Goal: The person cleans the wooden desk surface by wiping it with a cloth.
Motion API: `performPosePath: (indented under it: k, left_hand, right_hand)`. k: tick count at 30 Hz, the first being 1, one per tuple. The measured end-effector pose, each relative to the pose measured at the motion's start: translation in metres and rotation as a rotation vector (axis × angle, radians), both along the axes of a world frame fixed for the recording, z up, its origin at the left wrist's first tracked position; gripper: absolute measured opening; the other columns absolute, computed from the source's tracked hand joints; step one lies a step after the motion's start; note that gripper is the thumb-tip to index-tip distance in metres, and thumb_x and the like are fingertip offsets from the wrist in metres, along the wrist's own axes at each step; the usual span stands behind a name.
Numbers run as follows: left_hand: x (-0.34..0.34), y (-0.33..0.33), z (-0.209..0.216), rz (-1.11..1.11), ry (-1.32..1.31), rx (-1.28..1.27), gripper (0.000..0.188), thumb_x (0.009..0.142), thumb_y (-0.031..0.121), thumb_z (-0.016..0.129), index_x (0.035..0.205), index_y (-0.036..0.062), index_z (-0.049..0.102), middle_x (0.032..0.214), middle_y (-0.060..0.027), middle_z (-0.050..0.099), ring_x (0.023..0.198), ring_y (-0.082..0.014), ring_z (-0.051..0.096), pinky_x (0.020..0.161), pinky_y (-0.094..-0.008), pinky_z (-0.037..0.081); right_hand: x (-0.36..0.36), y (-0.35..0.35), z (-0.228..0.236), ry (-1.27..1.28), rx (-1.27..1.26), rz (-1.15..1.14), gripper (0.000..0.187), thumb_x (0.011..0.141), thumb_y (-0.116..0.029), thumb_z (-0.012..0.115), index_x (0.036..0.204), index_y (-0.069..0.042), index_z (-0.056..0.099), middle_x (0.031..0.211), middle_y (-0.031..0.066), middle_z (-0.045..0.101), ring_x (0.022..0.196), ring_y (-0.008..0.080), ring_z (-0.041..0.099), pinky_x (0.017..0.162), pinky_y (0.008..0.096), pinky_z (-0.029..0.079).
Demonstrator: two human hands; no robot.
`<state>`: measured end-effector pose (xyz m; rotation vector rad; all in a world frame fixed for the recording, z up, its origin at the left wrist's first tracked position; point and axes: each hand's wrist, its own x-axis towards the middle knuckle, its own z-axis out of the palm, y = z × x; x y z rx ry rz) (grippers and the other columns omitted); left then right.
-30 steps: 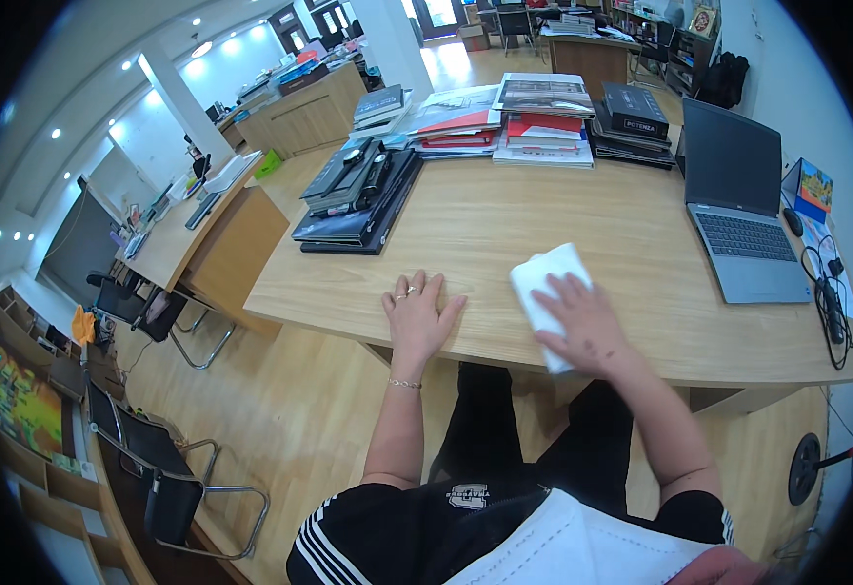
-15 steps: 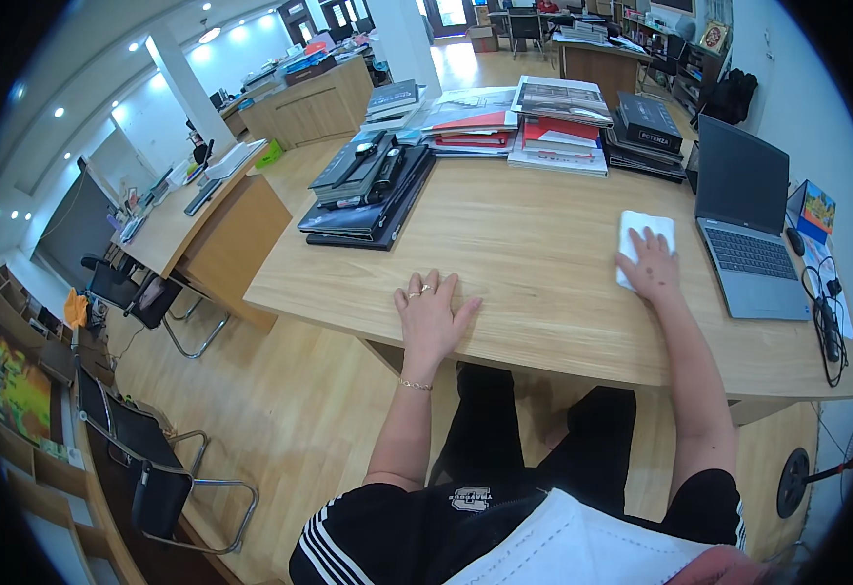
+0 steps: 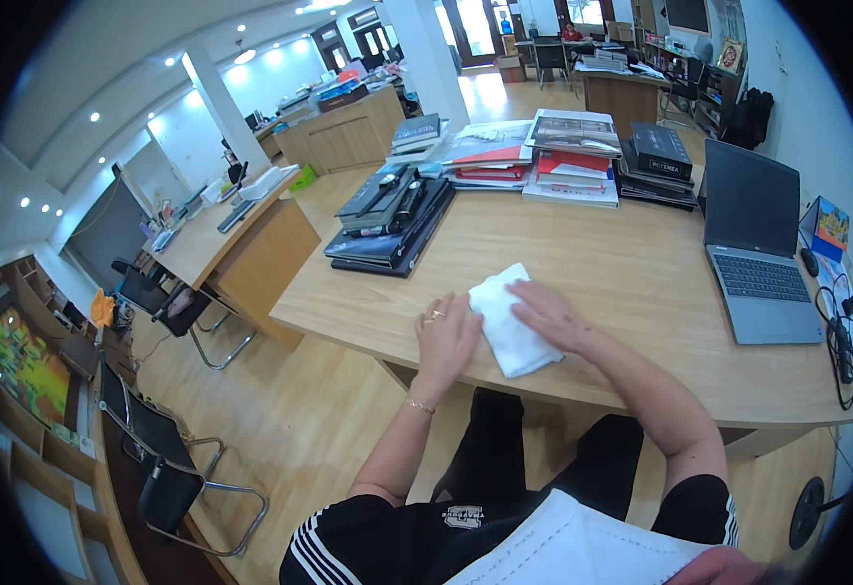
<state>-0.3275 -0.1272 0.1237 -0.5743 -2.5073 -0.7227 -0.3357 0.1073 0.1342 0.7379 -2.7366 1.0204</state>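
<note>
A folded white cloth (image 3: 510, 336) lies on the wooden desk (image 3: 631, 283), close to its front edge. My right hand (image 3: 553, 317) rests over the cloth's right side, fingers stretched out and slightly blurred. Beside the cloth's left edge is my left hand (image 3: 446, 338), a ring on one finger and a bracelet at the wrist. Its fingers are extended and apart from any grip; whether the thumb side touches the cloth is hard to make out.
Books and folders stand in stacks (image 3: 573, 161) along the desk's back, with a dark pile (image 3: 392, 224) at the left. An open laptop (image 3: 760, 244) sits at the right, near a coiled black cable (image 3: 841, 356). Chairs (image 3: 168, 468) stand on the left.
The cloth has travelled left across the desk under my right hand, from beside the laptop to beside my left hand. My left hand has turned slightly toward it. The view has shifted.
</note>
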Motion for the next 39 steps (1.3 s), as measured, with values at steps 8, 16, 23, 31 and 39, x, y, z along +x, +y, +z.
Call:
performPosePath:
  k: [8,16,23,31,39]
  left_hand:
    - [0.032,0.089,0.025,-0.141,-0.201,-0.424,0.081,0.090,0.062,0.055,0.150,0.0112,0.039,0.153,-0.0290,0.032,0.141,-0.0510,0.028,0.114,-0.0592,0.017]
    - [0.062,0.172,0.026,-0.538,-0.158,-0.540,0.087,0.090,0.065,0.052,0.156,0.0168,0.025,0.154,-0.0342,0.026,0.143,-0.0565,0.019,0.116,-0.0639,0.010]
    - [0.056,0.149,0.035,-0.609,-0.194,-0.549,0.068,0.092,0.054,0.055,0.152,0.0263,0.037,0.155,-0.0325,0.025,0.144,-0.0551,0.018,0.116,-0.0621,0.013]
    - [-0.009,-0.003,0.041,-0.350,-0.526,-0.258,0.054,0.079,0.056,0.071,0.121,0.0244,0.063,0.154,-0.0278,0.034,0.148,-0.0464,0.020,0.117,-0.0541,0.013]
    - [-0.011,-0.002,0.013,0.220,-0.289,-0.271,0.066,0.087,0.055,0.063,0.135,0.0101,0.052,0.153,-0.0246,0.037,0.144,-0.0483,0.026,0.115,-0.0560,0.019]
  right_hand:
    - [0.011,0.177,0.003,0.256,-0.043,-0.544,0.043,0.092,-0.034,0.060,0.121,-0.003,0.066,0.126,0.0214,0.063,0.116,0.0366,0.059,0.102,0.0451,0.044]
    - [0.018,0.219,0.017,0.000,0.154,-0.792,0.049,0.091,-0.040,0.061,0.129,-0.009,0.062,0.132,0.0152,0.061,0.124,0.0324,0.055,0.108,0.0430,0.039]
    - [0.024,0.208,0.022,-0.207,0.258,-0.745,0.055,0.090,-0.045,0.060,0.134,-0.013,0.059,0.140,0.0120,0.056,0.131,0.0305,0.049,0.112,0.0428,0.035]
    - [0.023,0.205,0.012,-0.197,0.256,-0.725,0.058,0.087,-0.047,0.061,0.134,-0.014,0.060,0.143,0.0130,0.052,0.136,0.0300,0.044,0.114,0.0444,0.031]
    - [0.019,0.196,0.010,-0.209,0.232,-0.682,0.060,0.085,-0.051,0.061,0.134,-0.015,0.061,0.148,0.0159,0.046,0.141,0.0334,0.035,0.116,0.0498,0.024]
